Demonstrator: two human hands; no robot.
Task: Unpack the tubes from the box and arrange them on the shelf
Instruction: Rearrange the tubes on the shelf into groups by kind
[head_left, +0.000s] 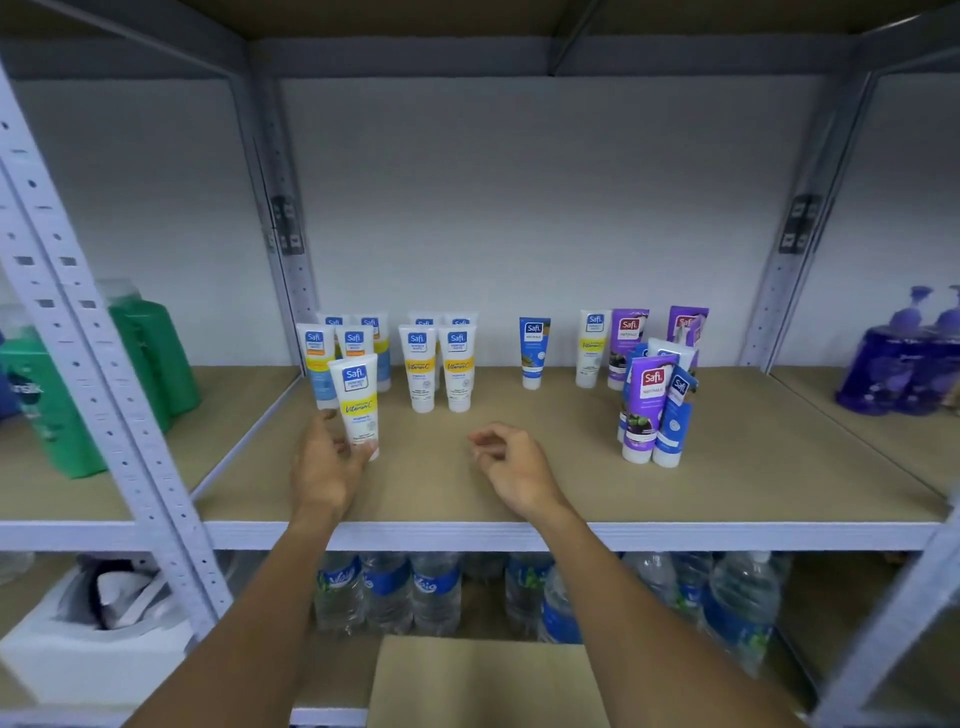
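A person's two bare hands are reaching over the front edge (467, 535) of a tan shelf board (545, 499) in a grey metal rack. The left hand (324, 462), at 8 o'clock on the board, is gripping the foot of a white tube with a yellow band (359, 400); the thumb is lying on the tube's left side and the fingers are curling round its right; the tube is standing cap-down and nearly upright, just in front of the left cluster (332, 345) of white tubes. The right hand (511, 460) is hovering near the middle of the board, at 3 o'clock from the held tube; its fingers are loosely curled, thumb and forefinger close together, holding nothing.

At 12 o'clock from the right hand, four white-and-yellow tubes (439, 364) are standing in a tight block; at 1 o'clock a lone blue tube (533, 351) is standing apart; at 3 o'clock a crowded group of purple and blue tubes (649, 410) is standing, some leaning on each other.

Bare board is lying open between the right hand and that group, and along the front strip toward the right corner.

A cardboard box (483, 680) is sitting at 6 o'clock, below the shelf edge; only its flat top is showing.

Green bottles (150, 353) are standing at 9 o'clock beyond a perforated upright (93, 364); purple pump bottles (904, 364) are standing at 3 o'clock; water bottles (389, 587) are filling the shelf below.
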